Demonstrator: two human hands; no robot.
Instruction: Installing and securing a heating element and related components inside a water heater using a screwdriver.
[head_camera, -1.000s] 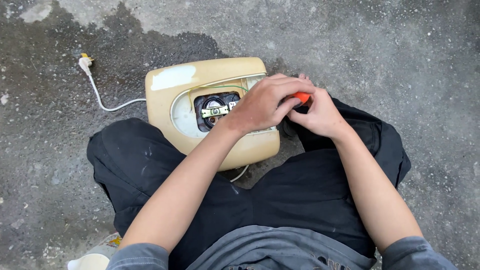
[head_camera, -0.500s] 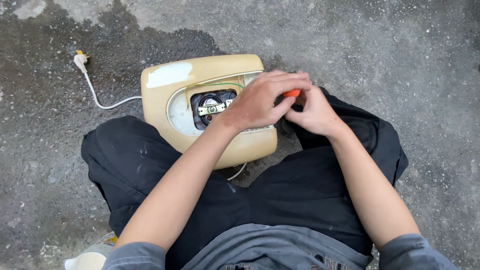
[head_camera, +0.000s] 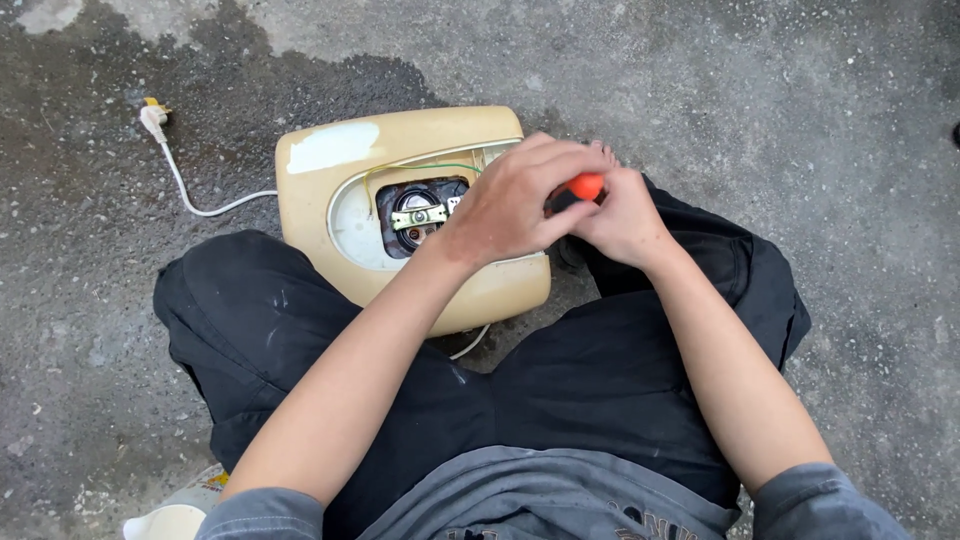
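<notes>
Cream-yellow plastic appliance housing with rounded corners (head_camera: 420, 150), upside down on the ground at centre frame, leaning against black-trousered legs (head_camera: 600, 390); pale patch on its upper left corner. Round underside opening (head_camera: 415, 215), uncovered, at centre of housing: metal fittings and a small strip-shaped bracket visible inside; thin green wire along the opening's upper edge. White power cord (head_camera: 195, 205), running from the housing's left side to a white plug with yellow tip (head_camera: 152, 115) at upper left of frame, lying unplugged on the concrete. Orange-handled tool with dark shaft, probably a screwdriver (head_camera: 585, 186), just right of centre, at the housing's right edge; tip hidden, point of contact not discernible. Left hand (head_camera: 515, 205), laid over the housing's right part, fingers curled around the tool's lower section. Right hand (head_camera: 625, 220), clenched on the tool from the right, orange end showing above the fingers. Grey concrete floor (head_camera: 800, 100), dark damp stain at upper left. White rounded object (head_camera: 170, 520) at lower left edge, partly cut off, kind uncertain. Progress, as judged: interior already exposed, tool applied at the right edge, housing otherwise in one piece; fasteners removed or remaining not visible.
</notes>
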